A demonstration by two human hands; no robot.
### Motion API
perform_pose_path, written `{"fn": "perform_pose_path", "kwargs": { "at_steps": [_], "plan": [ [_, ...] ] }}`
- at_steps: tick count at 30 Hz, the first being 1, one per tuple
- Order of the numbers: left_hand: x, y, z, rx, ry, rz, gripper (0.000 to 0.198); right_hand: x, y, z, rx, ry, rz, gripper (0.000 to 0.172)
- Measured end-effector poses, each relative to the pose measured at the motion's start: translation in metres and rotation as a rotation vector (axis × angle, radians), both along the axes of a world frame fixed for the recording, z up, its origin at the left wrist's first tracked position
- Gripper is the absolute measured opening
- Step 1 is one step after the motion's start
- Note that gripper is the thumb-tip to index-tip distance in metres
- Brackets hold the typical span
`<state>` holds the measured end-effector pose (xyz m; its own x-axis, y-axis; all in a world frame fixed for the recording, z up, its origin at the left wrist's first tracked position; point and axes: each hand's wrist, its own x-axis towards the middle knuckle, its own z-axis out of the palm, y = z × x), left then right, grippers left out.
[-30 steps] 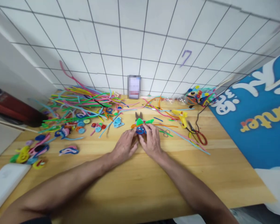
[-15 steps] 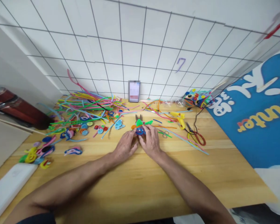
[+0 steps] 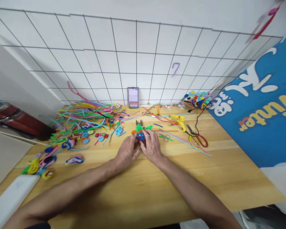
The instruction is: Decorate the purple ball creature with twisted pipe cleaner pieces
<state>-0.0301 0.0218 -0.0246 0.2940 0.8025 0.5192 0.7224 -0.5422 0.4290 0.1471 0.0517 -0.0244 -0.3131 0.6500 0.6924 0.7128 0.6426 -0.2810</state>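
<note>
Near the middle of the table, my left hand (image 3: 126,150) and my right hand (image 3: 152,143) come together on a small blue craft piece (image 3: 140,136). Fingers of both hands are closed around its sides and partly hide it. Green leaf-shaped parts (image 3: 144,127) rise behind it, and an orange bit (image 3: 133,132) shows at its left; whether these are joined to it I cannot tell. Just beyond lie dark-jawed pliers (image 3: 139,122), their handles hidden. To the right of my right hand rest small scissors (image 3: 166,138) by a green pipe cleaner.
Pipe cleaners (image 3: 90,111) and buttons (image 3: 85,140) are heaped at the left. A yellow glue gun (image 3: 179,121), large scissors (image 3: 197,137) and a black cord are on the right. A phone (image 3: 132,97) leans on the wall; a red thermos (image 3: 21,122) stands far left.
The camera has tilted slightly, so the scene sits a little lower and to the left. Both hands stay together on the blue craft piece with hardly any change of grip.
</note>
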Motion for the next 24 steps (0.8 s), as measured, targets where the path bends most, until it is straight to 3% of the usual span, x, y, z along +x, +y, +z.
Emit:
{"fn": "perform_pose_path", "kwargs": {
  "at_steps": [8, 16, 24],
  "plan": [
    [0.002, -0.002, -0.009, 0.063, 0.03, 0.006, 0.056, 0.0, -0.002, 0.003, 0.001, -0.003, -0.01, 0.056],
    [-0.003, -0.004, -0.01, 0.003, -0.038, -0.046, 0.069, 0.002, -0.004, 0.005, 0.011, -0.029, -0.001, 0.064],
    [-0.002, -0.004, -0.012, -0.028, -0.093, -0.048, 0.069, 0.003, -0.003, 0.006, 0.059, -0.095, -0.024, 0.063]
  ]
}}
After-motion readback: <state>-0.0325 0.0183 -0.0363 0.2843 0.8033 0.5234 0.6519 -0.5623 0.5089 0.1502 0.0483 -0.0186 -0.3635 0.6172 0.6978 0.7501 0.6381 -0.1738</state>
